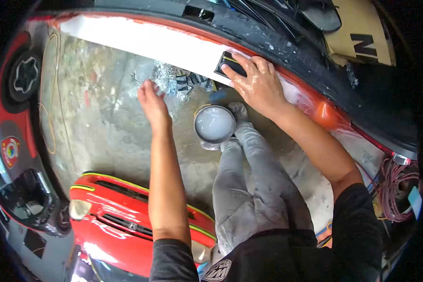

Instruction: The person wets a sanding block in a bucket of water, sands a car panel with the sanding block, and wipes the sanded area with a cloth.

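Note:
My right hand (261, 84), wet on its back, grips a black block (231, 65) and holds it against a long panel (141, 40). The panel is white along its middle, with red edges. My left hand (152, 99) hangs over the floor, away from the panel, with its fingers loosely curled and apart and nothing in it. Below the panel, by my shoes, stands a round bucket (215, 124) of cloudy greyish liquid.
A red car (122, 211) is at the lower left and another red vehicle with a black wheel (23, 75) at the far left. Coiled reddish hose (397, 190) lies at the right. Cardboard (362, 33) is at the upper right. The concrete floor (103, 131) has wet patches.

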Tool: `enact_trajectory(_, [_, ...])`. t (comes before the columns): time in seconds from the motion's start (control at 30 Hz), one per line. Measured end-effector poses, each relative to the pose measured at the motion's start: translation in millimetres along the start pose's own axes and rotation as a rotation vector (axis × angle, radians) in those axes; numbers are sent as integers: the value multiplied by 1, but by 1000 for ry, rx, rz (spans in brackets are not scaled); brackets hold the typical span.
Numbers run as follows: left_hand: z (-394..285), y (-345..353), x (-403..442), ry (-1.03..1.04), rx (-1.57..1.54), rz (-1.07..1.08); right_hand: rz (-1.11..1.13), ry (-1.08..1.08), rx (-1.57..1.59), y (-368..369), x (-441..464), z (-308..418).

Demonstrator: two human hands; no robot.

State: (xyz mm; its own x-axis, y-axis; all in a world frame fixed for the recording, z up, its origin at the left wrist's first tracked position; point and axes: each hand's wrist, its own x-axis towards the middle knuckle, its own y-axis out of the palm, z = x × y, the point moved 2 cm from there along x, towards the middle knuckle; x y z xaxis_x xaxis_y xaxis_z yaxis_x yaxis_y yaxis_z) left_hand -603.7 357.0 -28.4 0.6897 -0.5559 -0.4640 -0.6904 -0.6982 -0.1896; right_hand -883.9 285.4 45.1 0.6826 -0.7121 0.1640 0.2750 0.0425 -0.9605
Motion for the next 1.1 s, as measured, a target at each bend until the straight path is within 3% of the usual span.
enact_trajectory(0.2, [-59,30,103,221,117,-194,-3,-67,196,20,-9,-13])
enact_trajectory(0.27, [-81,39,142,271,320,-170,-1,-99,182,17,-8,-13])
enact_trajectory(0.3, [-91,47,160,166,213,-108,6,-116,175,15,-7,-13])
enact_trajectory(0.37, [-127,73,147,72,350,-243,15,-111,151,10,-4,-11])
enact_trajectory(0.43, [-119,80,175,105,255,-380,30,-60,188,10,-8,-12])
enact_trajectory(0.57, [-128,74,170,115,663,-367,149,-84,148,-15,-61,-45])
enact_trajectory(0.6, [-120,67,185,172,622,-344,142,-76,148,-12,-62,-42])
enact_trajectory(0.67, [-121,73,177,159,583,-345,126,-58,144,-4,-42,-31])
enact_trajectory(0.8, [-114,61,196,168,671,-354,-36,-110,17,55,99,35])
enact_trajectory(0.83, [-114,61,197,173,698,-363,-210,-75,100,56,125,46])
enact_trajectory(0.9, [-112,58,197,200,694,-354,-190,-29,191,53,120,45])
enact_trajectory(1.1, [-129,69,164,133,825,-336,150,-25,156,-11,-48,-36])
